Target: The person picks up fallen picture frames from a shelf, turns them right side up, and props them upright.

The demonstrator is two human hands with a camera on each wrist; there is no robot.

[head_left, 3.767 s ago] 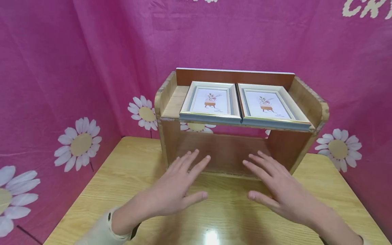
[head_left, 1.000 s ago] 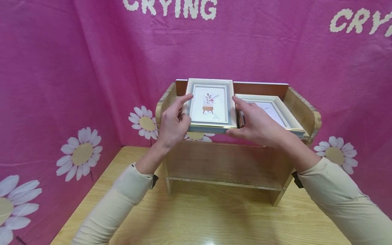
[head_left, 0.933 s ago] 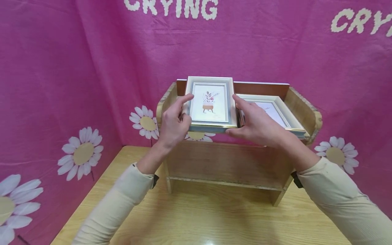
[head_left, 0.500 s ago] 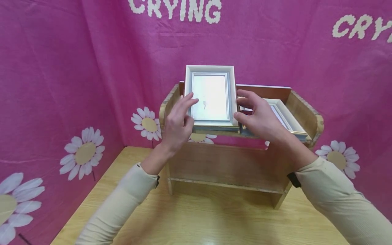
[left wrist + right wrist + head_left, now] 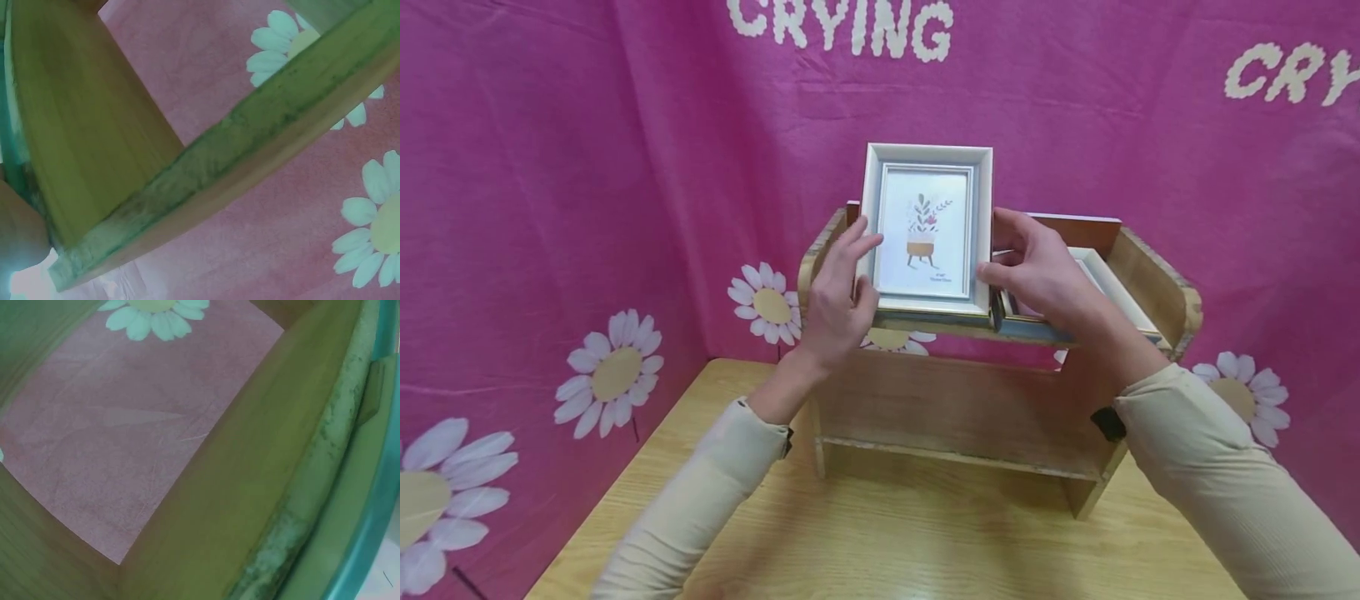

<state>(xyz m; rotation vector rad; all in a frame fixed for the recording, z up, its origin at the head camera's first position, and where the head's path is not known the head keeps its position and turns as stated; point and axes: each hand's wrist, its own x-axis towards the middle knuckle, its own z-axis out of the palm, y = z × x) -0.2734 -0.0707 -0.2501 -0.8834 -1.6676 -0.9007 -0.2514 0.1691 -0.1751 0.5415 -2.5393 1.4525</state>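
A white picture frame with a plant-in-pot print stands tilted up on the top shelf of the small wooden rack, its lower edge at the shelf's front. My right hand pinches the frame's right edge, thumb in front, other fingers partly hidden behind. My left hand touches the left edge with its fingers extended, the thumb lower down. A second picture frame lies flat on the shelf at the right, partly covered by my right hand. The left wrist view mostly shows the rack's side panel.
A light wooden table carries the rack. Behind and to the left hangs a pink curtain with daisies and white letters. The rack's raised right side borders the lying frame. A shelf board fills much of the right wrist view.
First both hands were apart below the shelf and both frames lay flat. Then the hands took the left frame by its sides, and its top edge has risen; the left fingers have straightened.
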